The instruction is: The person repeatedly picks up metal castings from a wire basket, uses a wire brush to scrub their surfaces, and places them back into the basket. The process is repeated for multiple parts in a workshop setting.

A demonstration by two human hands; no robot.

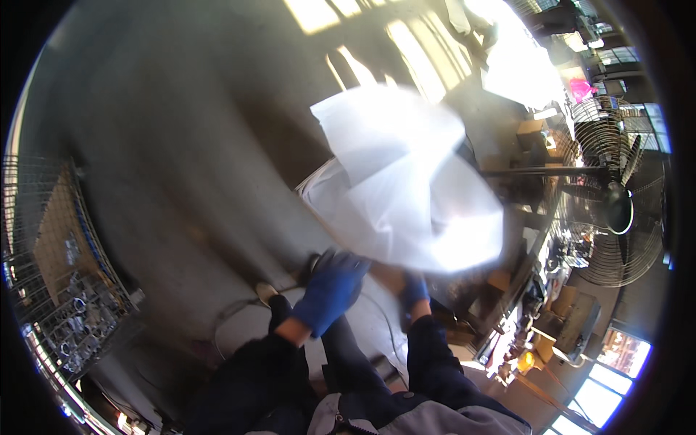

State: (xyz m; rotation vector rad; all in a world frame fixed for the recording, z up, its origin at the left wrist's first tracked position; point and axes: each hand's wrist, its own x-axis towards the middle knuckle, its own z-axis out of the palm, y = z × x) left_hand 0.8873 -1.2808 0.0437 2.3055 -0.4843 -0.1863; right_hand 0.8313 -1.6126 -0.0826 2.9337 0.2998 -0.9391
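Note:
A large, translucent white plastic sheet or bag [395, 181] billows in front of me, creased and bright with sunlight. At its lower left edge is my left hand [332, 290], in a blue glove with dark fingers. Those fingers look curled closed, but blur hides what is in them. My right hand [414, 291], also gloved in blue, is close below the plastic's lower edge. Its fingers are smeared and partly hidden, so I cannot tell whether it grips anything. A thin brown edge shows along the plastic's left side.
A large wire-caged fan [616, 206] stands at the right, beside a cluttered bench with cardboard boxes [536, 134]. At the left, a wire mesh cage [72, 319] holds several metal parts. Sunlit stripes cross the grey floor [181, 123]. A cable curves near my feet.

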